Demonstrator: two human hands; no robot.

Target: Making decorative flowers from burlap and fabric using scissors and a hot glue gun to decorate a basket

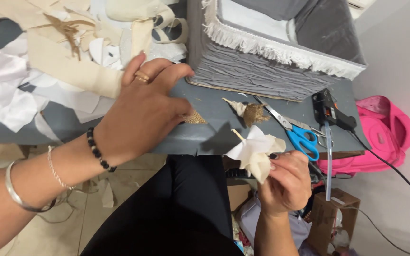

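My right hand point(285, 182) holds a folded cream fabric flower point(256, 152) just below the table's front edge. My left hand point(143, 111) rests palm down on the grey table point(214, 132), its fingers over a small burlap piece point(195, 117). Whether it grips the burlap I cannot tell. It wears a gold ring, a black bead bracelet and silver bangles. Another small cone of cream cloth and burlap point(248, 111) lies on the table between my hands.
A grey fabric-covered box with white fringe point(271, 61) stands at the back. Blue-handled scissors point(297, 135) and a black glue gun point(330, 114) lie at the right. Cream and white fabric scraps point(48, 61) pile at the left. A pink bag point(385, 132) sits beyond the table's right end.
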